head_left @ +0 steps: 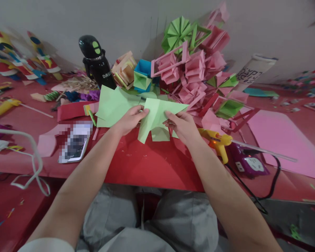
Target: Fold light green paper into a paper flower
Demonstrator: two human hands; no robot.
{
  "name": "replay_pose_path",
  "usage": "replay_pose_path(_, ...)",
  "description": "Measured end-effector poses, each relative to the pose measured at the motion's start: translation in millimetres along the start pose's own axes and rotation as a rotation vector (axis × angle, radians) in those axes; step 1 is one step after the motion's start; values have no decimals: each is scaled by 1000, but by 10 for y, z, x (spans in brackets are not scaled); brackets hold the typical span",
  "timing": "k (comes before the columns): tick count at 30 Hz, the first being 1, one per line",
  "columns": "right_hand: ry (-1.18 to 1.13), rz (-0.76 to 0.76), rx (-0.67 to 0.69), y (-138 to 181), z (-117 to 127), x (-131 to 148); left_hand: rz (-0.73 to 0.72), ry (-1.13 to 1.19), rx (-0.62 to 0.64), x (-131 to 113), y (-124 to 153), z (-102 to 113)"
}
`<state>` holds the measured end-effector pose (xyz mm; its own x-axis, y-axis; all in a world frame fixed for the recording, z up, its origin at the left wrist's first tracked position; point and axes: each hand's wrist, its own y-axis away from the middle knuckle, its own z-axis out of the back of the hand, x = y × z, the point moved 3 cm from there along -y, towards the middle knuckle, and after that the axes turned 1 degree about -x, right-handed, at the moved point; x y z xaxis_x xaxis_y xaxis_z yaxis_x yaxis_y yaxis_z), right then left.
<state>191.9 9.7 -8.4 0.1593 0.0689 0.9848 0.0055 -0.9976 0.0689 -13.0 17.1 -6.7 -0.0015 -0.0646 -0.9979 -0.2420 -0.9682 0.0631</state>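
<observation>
Red tabletop (147, 164) is bearing paper crafts while the left hand (130, 120) and right hand (182, 126) are pinching a folded green paper (156, 115) between them.

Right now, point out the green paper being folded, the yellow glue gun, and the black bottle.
green paper (157, 117): head view, middle of the folded sheet between both hands.
yellow glue gun (217, 140): head view, its body, right of the hands.
black bottle (98, 66): head view, its upper body.

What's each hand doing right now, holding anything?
Left hand: closed on the folded green paper, pinching its left edge.
Right hand: closed on the same green paper, gripping its right side.
</observation>
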Motion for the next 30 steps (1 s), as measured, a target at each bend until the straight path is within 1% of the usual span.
replay_pose_path(2, 28, 26, -17, -13, 13, -14, 10, 96, 71, 6, 18, -78)
replay_pose_path(5, 77, 73, -23, -29, 34, -26, 46, 225, 126, -9, 35, -95)
replay_pose_path(8, 130, 133, 12, -30, 26, -30, 72, 310, 125, -69, 41, -33)
replay_pose_path(11, 196, 193, 52, -19, 3, -24, 162, 320, 120, -117, 52, 22)
replay_pose_path(13, 237, 207, 79, -5, -10, -22, 209, 239, 110, -118, 63, 43)
replay_pose_path(15, 288, 203, 113, 13, -23, -25, 212, 103, 92, -93, 73, 54)
replay_pose_path(17, 356, 198, 147, 35, -37, -31, 175, -33, 109, -54, 77, 48)
replay_pose_path(20, 428, 210, 162, 51, -52, -38, 90, -167, 185, -2, 70, 23)
replay_pose_path(22, 428, 226, 145, 44, -49, -37, 34, -193, 196, 7, 59, 24)
replay_pose_path(26, 410, 237, 118, 25, -28, -20, -19, -205, 149, -33, 62, 37)
replay_pose_path(28, 438, 240, 134, 39, -34, 4, -12, -224, 167, -61, 81, 14)
replay_pose_path(30, 502, 267, 181, 75, -66, 39, -14, -224, 168, -87, 97, -11)
